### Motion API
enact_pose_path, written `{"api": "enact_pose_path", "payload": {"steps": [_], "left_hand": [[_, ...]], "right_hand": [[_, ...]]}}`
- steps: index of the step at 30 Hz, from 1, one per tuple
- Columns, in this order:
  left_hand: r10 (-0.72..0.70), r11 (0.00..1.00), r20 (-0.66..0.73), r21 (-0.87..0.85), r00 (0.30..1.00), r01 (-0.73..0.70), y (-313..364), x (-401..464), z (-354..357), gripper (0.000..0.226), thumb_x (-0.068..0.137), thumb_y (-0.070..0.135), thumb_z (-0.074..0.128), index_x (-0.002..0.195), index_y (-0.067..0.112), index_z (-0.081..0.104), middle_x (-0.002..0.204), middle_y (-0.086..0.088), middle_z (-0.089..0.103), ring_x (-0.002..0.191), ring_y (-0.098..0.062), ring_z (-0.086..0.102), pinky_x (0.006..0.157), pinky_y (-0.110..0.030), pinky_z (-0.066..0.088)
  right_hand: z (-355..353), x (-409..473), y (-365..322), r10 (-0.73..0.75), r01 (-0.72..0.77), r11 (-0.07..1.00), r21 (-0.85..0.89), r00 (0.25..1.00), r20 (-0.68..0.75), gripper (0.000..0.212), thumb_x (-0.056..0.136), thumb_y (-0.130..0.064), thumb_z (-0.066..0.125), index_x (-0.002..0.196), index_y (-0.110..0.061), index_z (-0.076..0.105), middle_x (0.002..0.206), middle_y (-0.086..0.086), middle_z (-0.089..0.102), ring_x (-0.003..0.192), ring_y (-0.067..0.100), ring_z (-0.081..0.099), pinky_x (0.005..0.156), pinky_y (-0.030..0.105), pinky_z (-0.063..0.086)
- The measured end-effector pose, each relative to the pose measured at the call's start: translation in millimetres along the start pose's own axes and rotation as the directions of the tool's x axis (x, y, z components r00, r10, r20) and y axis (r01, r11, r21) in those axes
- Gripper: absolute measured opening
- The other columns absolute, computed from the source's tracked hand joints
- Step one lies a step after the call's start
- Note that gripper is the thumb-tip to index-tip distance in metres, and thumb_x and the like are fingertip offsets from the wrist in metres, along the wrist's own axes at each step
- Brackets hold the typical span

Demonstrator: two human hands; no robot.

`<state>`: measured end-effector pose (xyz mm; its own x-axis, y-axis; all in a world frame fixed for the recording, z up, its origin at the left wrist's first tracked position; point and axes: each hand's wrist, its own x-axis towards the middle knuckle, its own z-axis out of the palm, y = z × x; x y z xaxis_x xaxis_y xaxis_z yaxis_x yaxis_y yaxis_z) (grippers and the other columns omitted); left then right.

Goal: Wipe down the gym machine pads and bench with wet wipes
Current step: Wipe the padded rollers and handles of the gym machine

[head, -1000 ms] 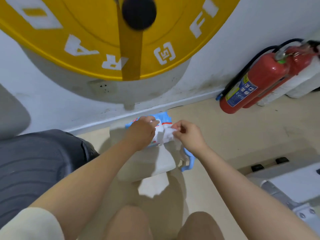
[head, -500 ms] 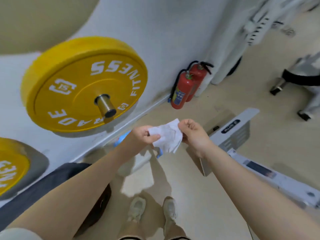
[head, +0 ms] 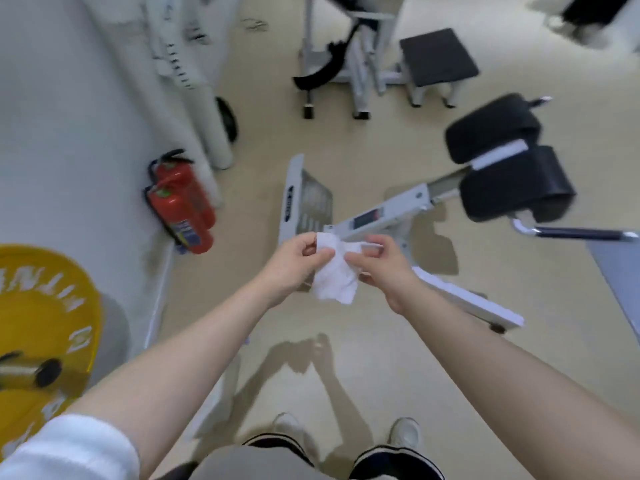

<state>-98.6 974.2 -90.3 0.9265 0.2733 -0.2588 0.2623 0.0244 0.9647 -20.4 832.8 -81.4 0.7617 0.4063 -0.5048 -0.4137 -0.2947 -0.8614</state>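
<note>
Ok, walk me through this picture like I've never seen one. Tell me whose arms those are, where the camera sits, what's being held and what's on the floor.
There is no robot here. The camera is worn on a person's head and looks down, so the two bare arms are that person's own, with their shoes at the bottom edge. The left hand and right hand both pinch one white wet wipe, which hangs between them in the air. Ahead on the beige floor stands a gym machine with a white frame and black pads. Two red fire extinguishers lean against the wall on the left, and a yellow weight plate shows at the left edge.
</note>
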Motion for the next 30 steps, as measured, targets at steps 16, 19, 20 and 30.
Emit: {"api": "enact_pose_path", "payload": {"steps": [16, 19, 20, 30], "left_hand": [[-0.018, 0.968, 0.376, 0.237, 0.926, -0.078, 34.4, 48.1, 432.5, 0.017, 0.091, 0.001, 0.048, 0.079, 0.008, 0.058, 0.073, -0.002, 0.058, 0.067, -0.012, 0.055, 0.062, -0.019, 0.047], [-0.098, 0.963, 0.25, 0.268, 0.963, 0.028, 25.5, 65.6, 490.8, 0.012, 0.088, 0.0, 0.046, 0.08, 0.002, 0.054, 0.071, -0.008, 0.064, 0.06, -0.015, 0.063, 0.06, -0.023, 0.049], [-0.13, 0.957, 0.244, 0.285, 0.961, 0.057, 22.7, 71.5, 509.4, 0.013, 0.088, 0.001, 0.046, 0.079, 0.006, 0.053, 0.071, -0.007, 0.066, 0.057, -0.012, 0.065, 0.059, -0.023, 0.048], [-0.301, 0.946, 0.322, 0.217, 0.898, 0.239, 49.8, 182.4, 694.7, 0.017, 0.081, -0.001, 0.043, 0.067, 0.009, 0.046, 0.061, -0.004, 0.042, 0.047, -0.014, 0.041, 0.066, -0.031, 0.045]], "right_hand": [[-427.1, -100.6, 97.6, 0.094, 0.002, 0.978, 0.209, 0.889, -0.449, 0.024, 0.088, 0.0, 0.043, 0.069, -0.011, 0.054, 0.066, 0.008, 0.055, 0.047, 0.008, 0.055, 0.048, 0.016, 0.041], [-504.2, -106.8, 111.5, 0.247, -0.015, 0.918, 0.396, 0.802, -0.544, 0.027, 0.091, -0.001, 0.037, 0.072, -0.01, 0.053, 0.065, 0.007, 0.052, 0.049, 0.011, 0.053, 0.049, 0.018, 0.045], [-525.5, -107.0, 115.0, 0.287, -0.026, 0.902, 0.431, 0.782, -0.553, 0.025, 0.091, 0.0, 0.036, 0.075, -0.01, 0.053, 0.065, 0.006, 0.051, 0.052, 0.013, 0.052, 0.053, 0.021, 0.048], [-670.3, -33.8, 92.8, -0.08, 0.09, 0.996, -0.017, 0.763, -0.641, 0.024, 0.084, -0.013, 0.054, 0.06, -0.015, 0.052, 0.067, 0.001, 0.054, 0.065, 0.017, 0.047, 0.064, 0.028, 0.038]]}}
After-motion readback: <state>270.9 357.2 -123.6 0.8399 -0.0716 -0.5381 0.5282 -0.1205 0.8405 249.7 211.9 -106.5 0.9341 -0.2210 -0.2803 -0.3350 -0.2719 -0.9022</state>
